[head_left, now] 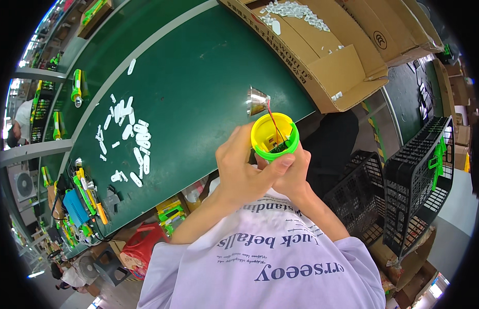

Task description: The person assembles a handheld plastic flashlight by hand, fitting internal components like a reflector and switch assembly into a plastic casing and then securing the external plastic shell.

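Both hands point(244, 169) curled round a yellow-green cup point(262, 133) | forearms point(211, 211) converging | left thumb point(275, 169) beside green rim point(294, 140)

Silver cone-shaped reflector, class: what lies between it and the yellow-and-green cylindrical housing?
A thin red wire bridges the gap from the silver cone-shaped reflector to the open mouth of the yellow-and-green cylindrical housing, as the head view shows.

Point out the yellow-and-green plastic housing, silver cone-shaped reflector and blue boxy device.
Yellow-and-green plastic housing point(262, 134), head view: yellow inner wall.
Silver cone-shaped reflector point(257, 101), head view: outer side.
Blue boxy device point(76, 207), head view: top.
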The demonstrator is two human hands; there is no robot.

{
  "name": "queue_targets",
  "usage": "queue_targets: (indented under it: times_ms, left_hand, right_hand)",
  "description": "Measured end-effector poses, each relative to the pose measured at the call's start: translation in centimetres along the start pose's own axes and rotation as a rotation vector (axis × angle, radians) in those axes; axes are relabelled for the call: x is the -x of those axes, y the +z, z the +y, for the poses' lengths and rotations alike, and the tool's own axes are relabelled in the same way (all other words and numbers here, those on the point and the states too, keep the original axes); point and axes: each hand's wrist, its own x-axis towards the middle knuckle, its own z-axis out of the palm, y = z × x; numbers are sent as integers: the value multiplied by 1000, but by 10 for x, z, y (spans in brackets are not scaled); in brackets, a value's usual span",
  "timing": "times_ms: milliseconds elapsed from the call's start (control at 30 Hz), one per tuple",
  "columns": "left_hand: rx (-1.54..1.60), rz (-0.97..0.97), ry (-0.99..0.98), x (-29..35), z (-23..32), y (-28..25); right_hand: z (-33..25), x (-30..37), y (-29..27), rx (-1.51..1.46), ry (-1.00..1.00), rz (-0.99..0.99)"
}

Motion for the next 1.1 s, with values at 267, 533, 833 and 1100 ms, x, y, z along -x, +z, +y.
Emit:
queue_targets:
  times_ms: [267,533,833,1100]
  left_hand:
    - [20,34,62,2,4,5]
    - [-61,105,152,-3,11,9]
    - [-106,156,172,-6,11,14]
    - [9,-35,11,-1,17,10]
  right_hand:
    - [9,11,-2,-25,-7,-52]
    - [-4,9,8,-248,86,-6]
    - [1,11,9,-299,48,12]
    - [-1,10,3,-155,17,122]
